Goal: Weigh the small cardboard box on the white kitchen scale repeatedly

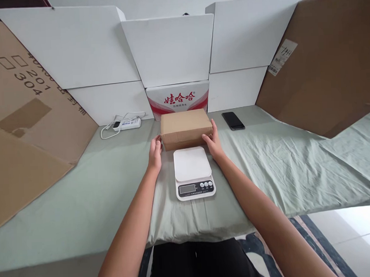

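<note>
A closed brown cardboard box is held between my two hands, just behind the kitchen scale. My left hand presses against its left end, fingers bent and partly hidden by the side. At the right end, my right hand grips the corner, with the thumb on the front face and the fingers along the side. The white kitchen scale lies between my forearms, its display blank and its platform bare. Whether the box's underside touches the cloth is hard to tell.
A black phone lies right of the box. On the left are a white power strip and its cable. White boxes and a printed carton line the back. Large cardboard panels flank the green cloth.
</note>
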`<state>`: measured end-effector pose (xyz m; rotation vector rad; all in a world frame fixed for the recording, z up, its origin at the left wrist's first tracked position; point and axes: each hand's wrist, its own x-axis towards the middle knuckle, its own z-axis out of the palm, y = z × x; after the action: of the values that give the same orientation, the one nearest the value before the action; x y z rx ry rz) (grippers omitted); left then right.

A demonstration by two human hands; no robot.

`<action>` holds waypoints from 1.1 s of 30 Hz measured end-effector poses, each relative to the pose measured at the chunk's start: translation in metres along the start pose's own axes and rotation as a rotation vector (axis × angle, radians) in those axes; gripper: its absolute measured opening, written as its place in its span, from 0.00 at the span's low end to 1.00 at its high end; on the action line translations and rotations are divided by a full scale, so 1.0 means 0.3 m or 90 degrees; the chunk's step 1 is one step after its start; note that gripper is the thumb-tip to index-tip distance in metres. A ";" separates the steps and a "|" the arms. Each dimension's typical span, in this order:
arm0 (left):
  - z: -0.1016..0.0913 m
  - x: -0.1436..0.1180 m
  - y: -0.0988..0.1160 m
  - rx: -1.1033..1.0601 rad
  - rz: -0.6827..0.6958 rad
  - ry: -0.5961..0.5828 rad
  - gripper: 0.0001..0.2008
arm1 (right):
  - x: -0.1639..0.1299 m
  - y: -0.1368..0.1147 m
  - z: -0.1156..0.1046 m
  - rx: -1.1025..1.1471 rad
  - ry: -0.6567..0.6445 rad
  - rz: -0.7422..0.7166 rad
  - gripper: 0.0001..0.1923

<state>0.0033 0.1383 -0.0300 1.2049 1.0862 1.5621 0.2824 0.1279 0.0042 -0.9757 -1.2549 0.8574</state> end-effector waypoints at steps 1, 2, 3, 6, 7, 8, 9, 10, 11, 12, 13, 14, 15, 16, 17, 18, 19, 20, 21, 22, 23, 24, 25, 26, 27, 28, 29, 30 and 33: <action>0.002 0.003 -0.002 -0.004 -0.007 0.000 0.38 | 0.002 0.004 -0.001 -0.005 0.003 0.003 0.58; 0.006 0.006 -0.002 -0.008 -0.013 -0.001 0.39 | 0.004 0.008 -0.001 -0.012 0.007 0.006 0.57; 0.010 0.008 -0.002 -0.009 -0.020 -0.004 0.40 | 0.006 0.012 -0.002 -0.020 0.009 0.009 0.56; 0.024 0.012 0.003 -0.003 -0.028 -0.015 0.41 | 0.013 0.023 -0.007 -0.040 0.008 0.013 0.54; 0.027 0.012 0.005 -0.004 -0.027 -0.020 0.40 | 0.015 0.026 -0.008 -0.045 0.005 0.013 0.53; 0.029 0.012 0.006 -0.009 -0.025 -0.024 0.40 | 0.015 0.028 -0.009 -0.048 0.001 0.013 0.53; 0.030 0.011 0.007 -0.016 -0.022 -0.030 0.39 | 0.014 0.029 -0.010 -0.050 -0.002 0.012 0.53; 0.030 0.010 0.008 -0.023 -0.017 -0.035 0.39 | 0.011 0.029 -0.008 -0.050 -0.005 0.010 0.53; 0.029 0.009 0.011 -0.027 -0.007 -0.038 0.39 | 0.007 0.026 -0.005 -0.049 -0.007 0.006 0.53; 0.028 0.008 0.015 -0.024 0.007 -0.038 0.39 | 0.003 0.021 -0.001 -0.046 -0.007 -0.001 0.54; 0.028 0.006 0.021 -0.017 0.028 -0.034 0.38 | -0.003 0.013 0.005 -0.043 -0.006 -0.014 0.55; 0.027 0.004 0.032 -0.006 0.054 -0.029 0.38 | -0.010 0.001 0.012 -0.038 -0.005 -0.032 0.57; 0.027 0.000 0.047 0.004 0.084 -0.022 0.38 | -0.017 -0.016 0.019 -0.033 -0.006 -0.053 0.58; 0.026 -0.007 0.066 0.010 0.114 -0.014 0.38 | -0.025 -0.036 0.025 -0.032 -0.005 -0.076 0.59; 0.025 -0.018 0.090 0.011 0.141 -0.011 0.38 | -0.035 -0.060 0.029 -0.037 -0.004 -0.101 0.60; 0.022 -0.034 0.116 0.010 0.164 -0.010 0.38 | -0.047 -0.085 0.030 -0.049 -0.003 -0.125 0.60; 0.018 -0.057 0.144 0.008 0.182 -0.011 0.38 | -0.063 -0.110 0.025 -0.067 -0.002 -0.151 0.59; 0.011 -0.087 0.172 0.008 0.196 -0.011 0.38 | -0.084 -0.132 0.016 -0.089 -0.002 -0.175 0.59; 0.002 -0.125 0.197 0.011 0.207 -0.013 0.38 | -0.111 -0.151 0.002 -0.112 -0.006 -0.197 0.58; -0.010 -0.169 0.219 0.018 0.213 -0.016 0.38 | -0.143 -0.163 -0.016 -0.131 -0.013 -0.216 0.58; -0.022 -0.219 0.234 0.026 0.217 -0.016 0.38 | -0.180 -0.169 -0.036 -0.146 -0.021 -0.230 0.57; -0.035 -0.271 0.244 0.036 0.214 -0.020 0.38 | -0.220 -0.168 -0.058 -0.159 -0.028 -0.237 0.56; -0.047 -0.322 0.247 0.045 0.205 -0.026 0.38 | -0.261 -0.163 -0.078 -0.169 -0.032 -0.237 0.55; -0.058 -0.371 0.245 0.051 0.193 -0.029 0.38 | -0.301 -0.153 -0.096 -0.178 -0.034 -0.230 0.54; -0.066 -0.413 0.238 0.057 0.177 -0.034 0.38 | -0.336 -0.142 -0.109 -0.182 -0.037 -0.215 0.54; -0.070 -0.448 0.230 0.062 0.163 -0.039 0.38 | -0.366 -0.131 -0.117 -0.179 -0.036 -0.197 0.54; -0.071 -0.473 0.222 0.067 0.150 -0.044 0.39 | -0.388 -0.121 -0.120 -0.170 -0.031 -0.178 0.53; -0.070 -0.488 0.215 0.071 0.140 -0.048 0.40 | -0.403 -0.114 -0.118 -0.157 -0.021 -0.160 0.53; -0.055 -0.491 0.210 0.083 0.124 -0.052 0.43 | -0.412 -0.114 -0.100 -0.121 0.010 -0.120 0.53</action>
<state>0.0039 -0.0210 -0.0059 1.4877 1.0576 1.5917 0.2965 -0.0023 -0.0097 -0.9934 -1.4096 0.5916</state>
